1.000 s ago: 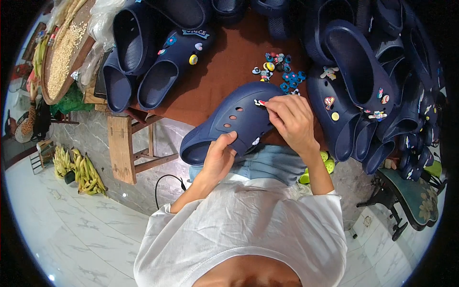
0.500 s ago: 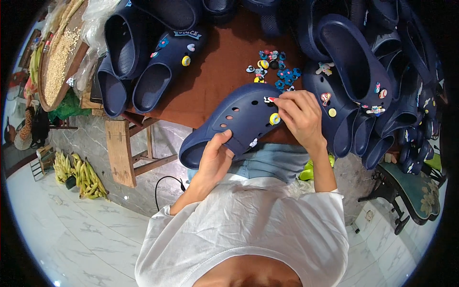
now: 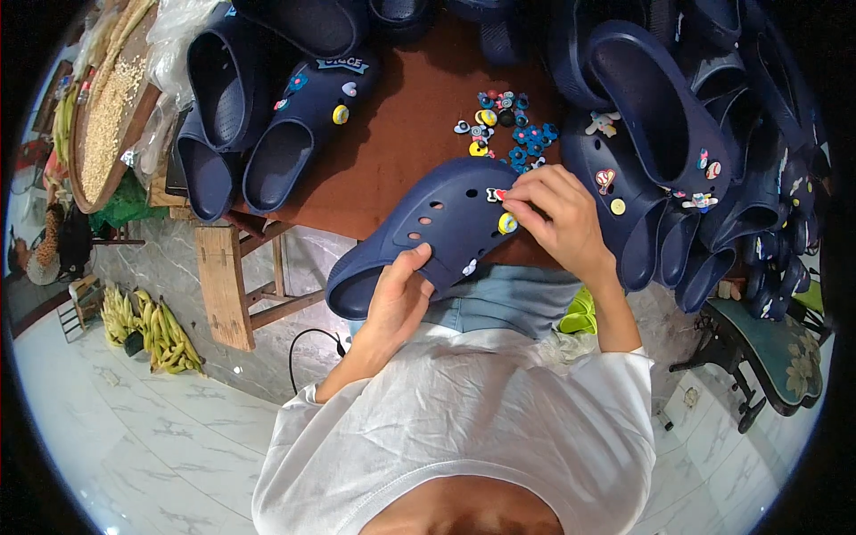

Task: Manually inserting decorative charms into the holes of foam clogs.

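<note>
My left hand [image 3: 397,303] is closed on the rim of a dark blue clog [image 3: 406,212], thumb on top near its opening. The clog is tilted in front of me, its toe toward my right hand [image 3: 563,218]. With thumb and fingers pinched together, that hand grips the edge of a small white, black and red shoe charm [image 3: 495,194] at a hole near the toe. On the clog's side sit a yellow round charm [image 3: 507,223] and a small white one [image 3: 469,267]. Loose charms [image 3: 533,138] of several colours lie just beyond the toe.
Decorated clogs [image 3: 664,116] are heaped at the right, and more clogs [image 3: 281,160] stand at the left of the brown tabletop [image 3: 410,98]. A wooden stool [image 3: 225,285], bananas [image 3: 165,334] and a tray of pale grains [image 3: 111,125] are farther left.
The clog and both hands have shifted slightly left in view, as has much of the tabletop. The pinch on the charm looks the same, and the bone-like white part shows more.
</note>
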The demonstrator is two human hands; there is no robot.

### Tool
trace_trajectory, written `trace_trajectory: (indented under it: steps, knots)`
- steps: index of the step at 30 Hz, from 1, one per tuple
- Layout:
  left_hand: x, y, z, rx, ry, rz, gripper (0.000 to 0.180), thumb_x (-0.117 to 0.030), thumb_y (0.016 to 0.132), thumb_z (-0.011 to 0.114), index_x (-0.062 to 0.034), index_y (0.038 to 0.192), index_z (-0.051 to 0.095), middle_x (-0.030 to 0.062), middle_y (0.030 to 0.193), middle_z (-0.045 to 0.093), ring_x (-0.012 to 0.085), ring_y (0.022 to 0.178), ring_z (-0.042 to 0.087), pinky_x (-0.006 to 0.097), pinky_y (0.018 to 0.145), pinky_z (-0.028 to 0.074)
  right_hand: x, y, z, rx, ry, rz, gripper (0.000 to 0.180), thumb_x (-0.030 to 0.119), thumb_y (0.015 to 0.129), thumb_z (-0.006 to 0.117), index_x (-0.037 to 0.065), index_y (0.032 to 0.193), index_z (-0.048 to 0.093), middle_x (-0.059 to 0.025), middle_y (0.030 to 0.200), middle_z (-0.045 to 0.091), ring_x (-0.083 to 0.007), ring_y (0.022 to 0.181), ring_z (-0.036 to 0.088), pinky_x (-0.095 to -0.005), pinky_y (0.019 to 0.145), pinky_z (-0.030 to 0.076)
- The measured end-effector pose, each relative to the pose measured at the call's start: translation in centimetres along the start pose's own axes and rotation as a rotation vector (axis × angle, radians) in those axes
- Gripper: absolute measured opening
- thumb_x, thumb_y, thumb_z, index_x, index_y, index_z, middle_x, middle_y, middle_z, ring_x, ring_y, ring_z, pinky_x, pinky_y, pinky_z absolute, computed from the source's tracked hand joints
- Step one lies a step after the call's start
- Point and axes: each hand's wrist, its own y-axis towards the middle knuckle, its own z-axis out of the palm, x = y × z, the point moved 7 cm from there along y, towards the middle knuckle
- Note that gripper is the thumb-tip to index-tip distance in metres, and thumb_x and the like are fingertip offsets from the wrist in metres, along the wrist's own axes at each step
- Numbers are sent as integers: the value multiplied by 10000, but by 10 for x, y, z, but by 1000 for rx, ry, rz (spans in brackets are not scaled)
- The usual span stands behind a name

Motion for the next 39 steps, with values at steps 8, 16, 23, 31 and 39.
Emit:
trace_trajectory:
  steps: [8, 16, 23, 31, 39]
  knots:
    - [2, -9, -2, -20, 158, 25, 562, -129, 890, 608, 17, 1398, 417, 135, 1362, 525, 252, 1261, 521, 402, 1077, 409, -38, 3, 9, 197, 378, 347, 530, 259, 788, 811, 57, 1214, 570, -91, 1037, 638, -238, 1039, 622, -377, 903, 491]
    - [6, -7, -7, -24, 188, 24, 590, -97, 850, 590, 0, 1406, 418, 147, 1345, 535, 259, 1227, 545, 404, 1055, 427, -47, 7, 24, 375, 581, 421, 564, 167, 803, 798, 17, 1284, 545, -121, 1196, 623, -235, 1118, 610, -392, 1008, 469]
    - [4, -9, -4, -48, 176, 38, 578, -64, 818, 575, 4, 1379, 456, 141, 1342, 535, 262, 1222, 543, 402, 1057, 422, -45, 6, 25, 341, 525, 418, 561, 204, 766, 809, 34, 1234, 551, -121, 1164, 641, -240, 1093, 625, -386, 961, 485]
    - [6, -16, -27, -75, 6, -65, 541, -46, 785, 556, -12, 1323, 509, 132, 1298, 569, 281, 1191, 566, 428, 1046, 444, -37, -16, 33, 411, 731, 470, 553, 191, 805, 800, 32, 1273, 553, -61, 1164, 593, -160, 1079, 562, -317, 977, 436]
    - [8, -8, -42, -116, 19, -88, 462, -58, 805, 555, -22, 1265, 533, 138, 1278, 584, 290, 1181, 576, 453, 1042, 457, -61, 0, 13, 6, 305, 404, 162, 61, 932, 603, 13, 1082, 637, -110, 981, 643, -207, 922, 680, -313, 780, 531]
